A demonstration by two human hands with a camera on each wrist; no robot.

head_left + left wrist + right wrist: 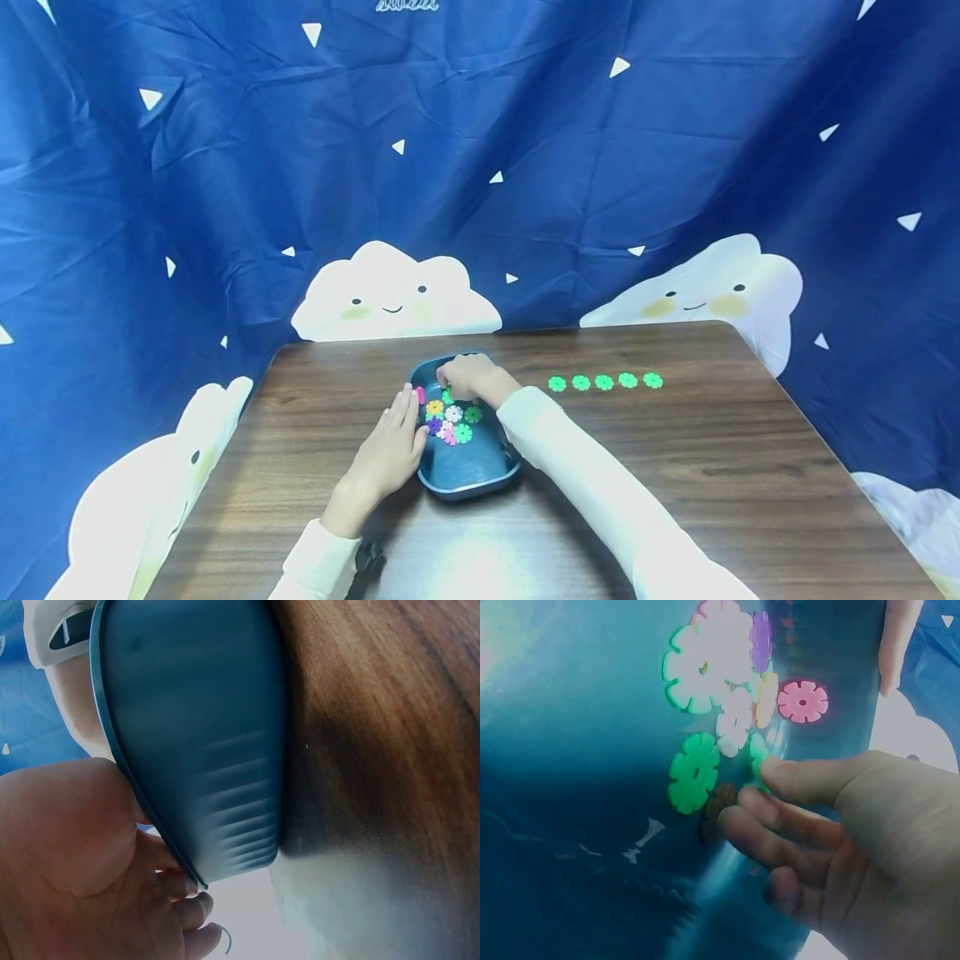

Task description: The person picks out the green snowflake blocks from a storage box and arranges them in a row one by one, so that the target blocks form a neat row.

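A dark blue plastic bin [459, 473] holds several notched, flower-shaped interlocking discs, including a white one [453, 413], an orange one [435, 407] and a pink one [802, 702]. My right hand [471, 377] reaches into its far end. Thumb and fingertips pinch the edge of a green interlocking disc [757, 754], partly hidden by the thumb. Beneath the fingers lies a brown disc [718, 812], with another green disc [694, 773] beside it. My left hand [390, 447] rests along the bin's left rim, its fingers extended.
Right of the bin, several green discs [603, 382] lie in a row on the wooden table [712, 467]. A blue curtain [480, 167] with white clouds hangs behind the table. Something dark [369, 557] shows by the left sleeve.
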